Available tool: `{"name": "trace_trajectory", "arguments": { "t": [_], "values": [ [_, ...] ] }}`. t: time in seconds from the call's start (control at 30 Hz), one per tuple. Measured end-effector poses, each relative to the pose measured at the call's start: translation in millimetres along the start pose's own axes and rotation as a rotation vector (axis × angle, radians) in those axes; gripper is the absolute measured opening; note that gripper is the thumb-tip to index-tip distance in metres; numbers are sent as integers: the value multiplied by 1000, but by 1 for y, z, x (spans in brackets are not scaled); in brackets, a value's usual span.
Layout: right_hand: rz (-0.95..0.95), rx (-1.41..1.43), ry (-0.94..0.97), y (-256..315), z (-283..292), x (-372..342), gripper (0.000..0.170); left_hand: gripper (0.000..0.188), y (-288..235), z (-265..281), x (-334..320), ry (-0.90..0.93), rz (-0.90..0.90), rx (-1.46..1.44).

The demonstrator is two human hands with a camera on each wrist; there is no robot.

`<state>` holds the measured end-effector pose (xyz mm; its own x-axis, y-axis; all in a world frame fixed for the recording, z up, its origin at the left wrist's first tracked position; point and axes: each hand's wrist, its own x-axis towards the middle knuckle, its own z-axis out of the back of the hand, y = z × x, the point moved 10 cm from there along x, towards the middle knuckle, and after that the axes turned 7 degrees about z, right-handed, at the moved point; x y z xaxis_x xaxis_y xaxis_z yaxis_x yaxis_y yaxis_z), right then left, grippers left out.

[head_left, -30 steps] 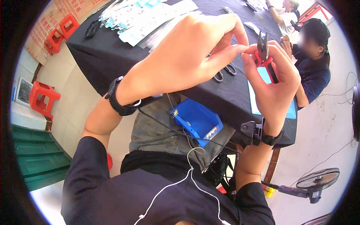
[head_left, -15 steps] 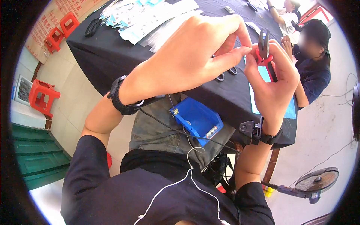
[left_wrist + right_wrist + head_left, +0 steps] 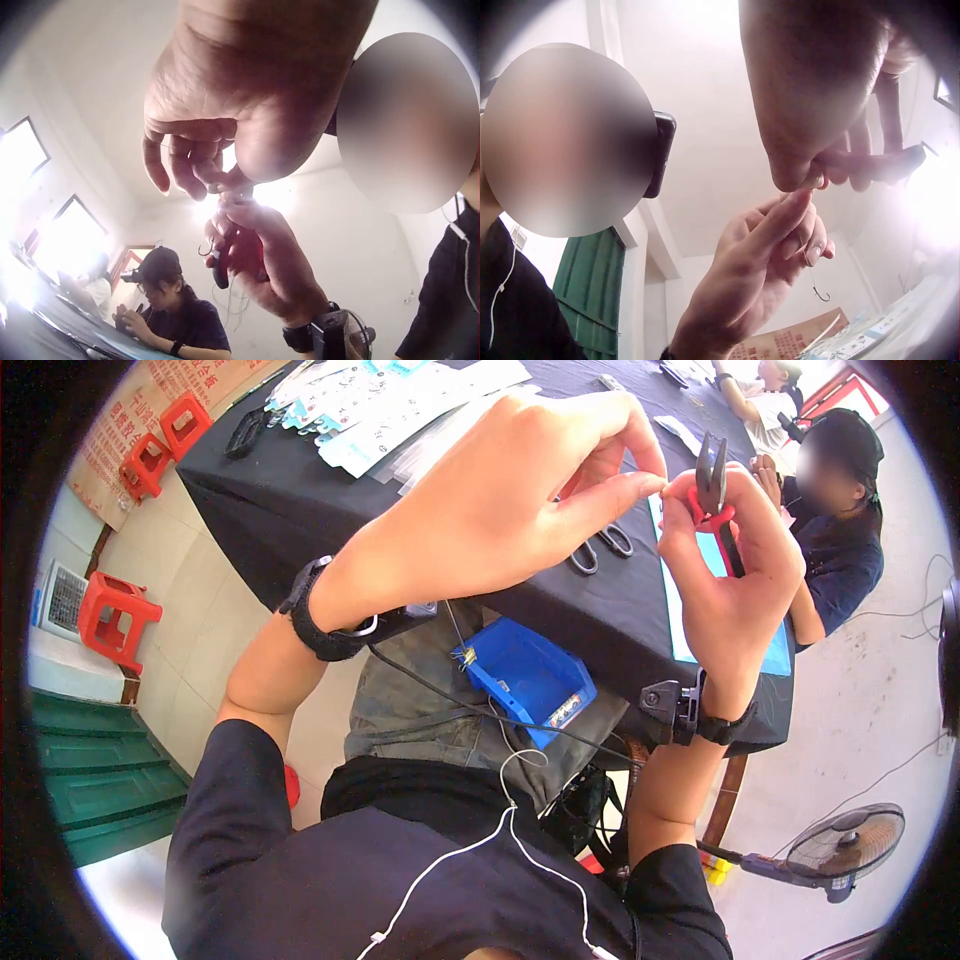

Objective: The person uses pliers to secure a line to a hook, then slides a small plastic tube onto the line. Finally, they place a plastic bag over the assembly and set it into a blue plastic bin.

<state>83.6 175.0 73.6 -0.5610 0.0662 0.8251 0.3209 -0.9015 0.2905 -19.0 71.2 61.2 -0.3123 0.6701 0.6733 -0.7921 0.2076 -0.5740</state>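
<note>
My left hand (image 3: 520,500) pinches a fine line between thumb and index fingertips. A small dark fish hook (image 3: 823,295) hangs from that line below the left fingers in the right wrist view; the hook (image 3: 203,250) also shows in the left wrist view. Close against the left fingertips, my right hand (image 3: 735,570) has thumb and index finger together. It also grips small pliers (image 3: 711,485) with red handles, their metal jaws pointing up past the index finger. The pliers' lower handle is partly hidden in the palm. What the right fingertips pinch is too small to tell.
Scissors (image 3: 615,541) lie under the hands on the black tablecloth (image 3: 610,610), by a light-blue sheet (image 3: 683,610). White-and-blue paper packets (image 3: 365,430) cover the far left. A blue bin (image 3: 490,670) sits at my lap. Another person (image 3: 835,530) sits right.
Both hands stay together in the air and shift only slightly. The right hand and the pliers have moved a little up and to the right.
</note>
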Motion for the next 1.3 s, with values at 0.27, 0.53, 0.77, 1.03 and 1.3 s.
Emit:
{"name": "trace_trajectory", "arguments": {
  "t": [0.27, 0.53, 0.77, 1.03, 1.3],
  "values": [
    [-1, -9, 5, 0, 1, -1, 14, 16, 7, -3, 0, 72, 62, -60],
    [-98, 100, -50, -12, 4, -4, 7, 16, 7, 0, 2, 60, 73, -149],
    [-87, 156, -24, -9, -4, -1, 6, 18, 11, 2, 1, 83, 234, -603],
    [156, -348, -161, 30, -6, -1, 16, 21, 3, 2, -2, 100, 254, -788],
    [262, -493, -160, 44, -4, -1, 12, 21, -2, 2, -6, 113, 276, -742]
  ]
}}
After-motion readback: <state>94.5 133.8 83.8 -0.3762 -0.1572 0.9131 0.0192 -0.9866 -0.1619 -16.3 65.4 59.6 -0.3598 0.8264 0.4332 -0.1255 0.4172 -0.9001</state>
